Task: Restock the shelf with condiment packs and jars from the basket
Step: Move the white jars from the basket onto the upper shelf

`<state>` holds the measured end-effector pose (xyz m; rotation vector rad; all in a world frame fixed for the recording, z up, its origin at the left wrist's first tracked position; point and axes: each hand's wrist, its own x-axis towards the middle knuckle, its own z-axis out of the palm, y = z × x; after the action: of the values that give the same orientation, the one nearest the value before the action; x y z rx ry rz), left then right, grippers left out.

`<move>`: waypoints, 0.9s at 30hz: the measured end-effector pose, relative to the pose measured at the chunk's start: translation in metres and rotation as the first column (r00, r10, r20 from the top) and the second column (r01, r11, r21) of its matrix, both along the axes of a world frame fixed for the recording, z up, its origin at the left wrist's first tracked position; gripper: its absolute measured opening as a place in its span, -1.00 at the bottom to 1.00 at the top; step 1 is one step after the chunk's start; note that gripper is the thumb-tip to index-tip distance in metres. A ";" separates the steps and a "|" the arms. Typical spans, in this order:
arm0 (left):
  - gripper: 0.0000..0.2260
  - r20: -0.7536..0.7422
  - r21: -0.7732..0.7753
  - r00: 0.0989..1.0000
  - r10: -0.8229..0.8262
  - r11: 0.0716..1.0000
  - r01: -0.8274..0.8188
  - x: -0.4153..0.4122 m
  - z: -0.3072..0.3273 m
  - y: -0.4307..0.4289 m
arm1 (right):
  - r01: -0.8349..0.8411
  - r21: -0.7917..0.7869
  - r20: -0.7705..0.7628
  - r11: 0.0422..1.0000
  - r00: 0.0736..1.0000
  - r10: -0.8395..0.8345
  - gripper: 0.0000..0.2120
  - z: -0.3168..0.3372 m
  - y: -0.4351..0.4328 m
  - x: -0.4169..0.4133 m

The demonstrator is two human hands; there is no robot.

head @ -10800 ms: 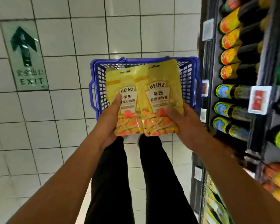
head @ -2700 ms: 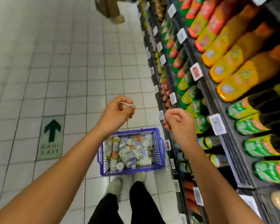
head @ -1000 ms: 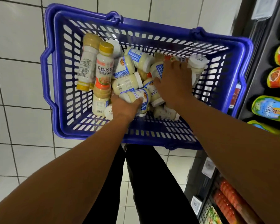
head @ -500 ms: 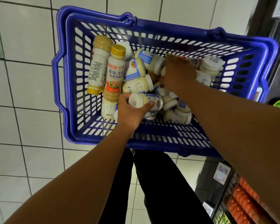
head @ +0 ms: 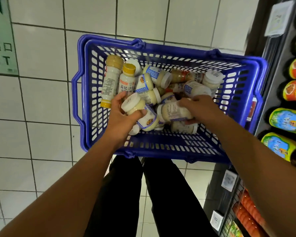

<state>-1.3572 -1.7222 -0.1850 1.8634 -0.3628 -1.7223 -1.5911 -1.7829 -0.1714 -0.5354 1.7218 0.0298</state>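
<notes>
A blue plastic basket (head: 85, 130) stands on the tiled floor at my feet, holding several white-lidded mayonnaise jars and taller dressing bottles (head: 110, 82). My left hand (head: 121, 117) grips one mayonnaise jar (head: 137, 108) by its neck, lid pointing up and left. My right hand (head: 200, 108) grips another mayonnaise jar (head: 173, 112) lying on its side, with the fingers curled over its top. Both jars sit just above the pile. The shelf (head: 270, 93) runs along the right edge.
Rows of sauce bottles (head: 287, 120) with yellow and orange labels fill the shelf beside the basket. White price tags (head: 229, 180) hang on its rails. A green exit sign (head: 0, 53) is stuck on the floor at left. My black-trousered legs (head: 143, 194) stand below the basket.
My left hand has turned its jar so the lid faces up. My right hand left the far jars and took hold of a jar nearer me. The view pulled back.
</notes>
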 end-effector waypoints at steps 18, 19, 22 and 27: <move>-0.63 -0.314 0.102 0.947 0.071 0.994 -0.041 -0.019 0.210 -0.036 | 0.661 0.167 0.566 0.732 0.544 -0.620 -0.65 0.206 0.060 0.041; -0.60 -0.310 0.094 0.949 0.060 0.995 -0.032 -0.019 0.227 -0.039 | 0.659 0.126 0.580 0.742 0.557 -0.594 -0.65 0.222 0.058 0.042; -0.56 -0.315 0.054 0.949 0.027 0.998 -0.011 -0.022 0.277 -0.047 | 0.639 -0.038 0.605 0.769 0.627 -0.491 -0.62 0.269 0.051 0.046; -0.56 -0.354 -0.029 0.935 0.015 0.999 -0.027 -0.029 0.357 -0.058 | 0.605 -0.269 0.544 0.749 0.737 -0.401 -0.32 0.349 0.042 0.053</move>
<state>-1.3859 -1.7806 0.1724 1.4858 -0.2251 -1.9767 -1.5380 -1.7413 0.1773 -0.3184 1.3459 -0.8488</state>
